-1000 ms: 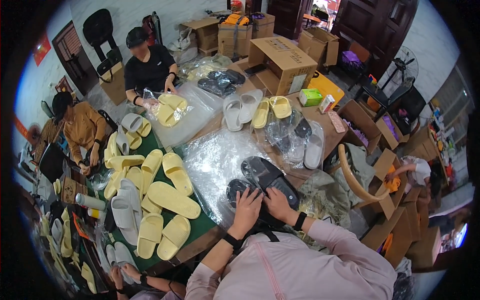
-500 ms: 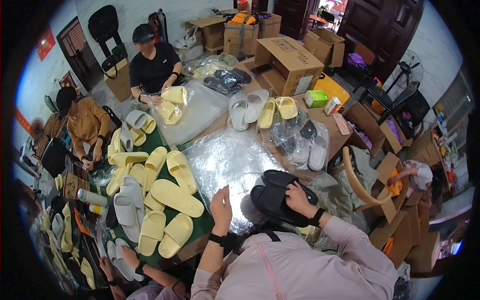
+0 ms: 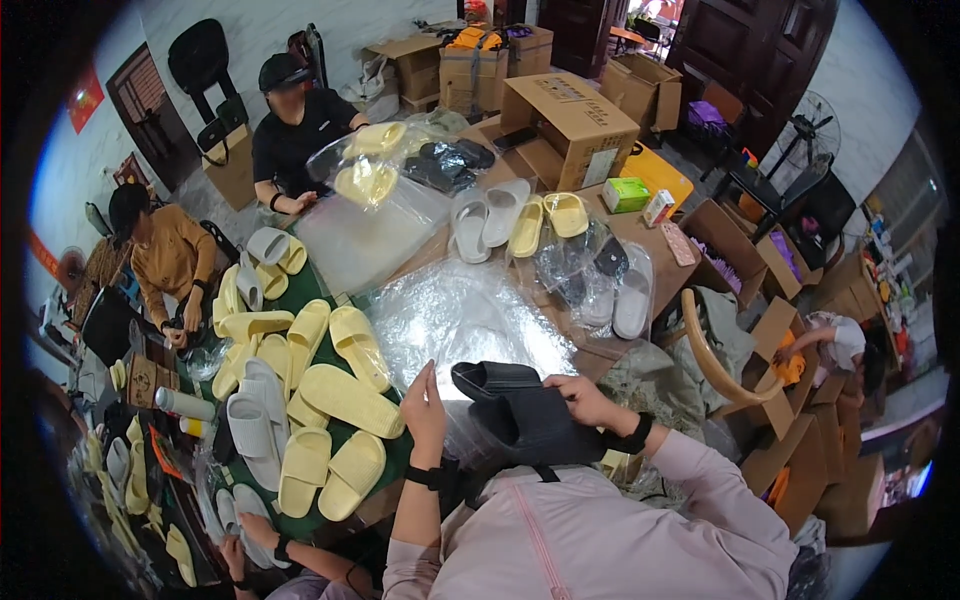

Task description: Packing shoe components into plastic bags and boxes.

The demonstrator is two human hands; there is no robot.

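My right hand (image 3: 588, 402) grips a pair of black slippers (image 3: 545, 420) in front of my chest, the pair tilted with its openings toward the left. To their left, my left hand (image 3: 424, 405) is raised with fingers pressed together on a clear plastic bag (image 3: 462, 428), whose film shows dimly between the hand and the slippers. Beyond both hands, shiny clear bags (image 3: 450, 310) lie flat on the table. Left of my left hand lies a heap of yellow slippers (image 3: 350, 400), with grey slippers (image 3: 255, 425) among them.
Bagged slippers (image 3: 590, 275) and an open cardboard box (image 3: 570, 130) stand on the table's far right. A curved wooden chair arm (image 3: 715, 370) rises on the right. Across the table sits a person in black (image 3: 300, 140); a co-worker's hand (image 3: 258, 530) touches grey slippers at lower left.
The black slippers have tipped up and turned, now showing their openings. My left hand has shifted slightly left. Across the table, the bagged yellow slippers have moved right, away from the person in black.
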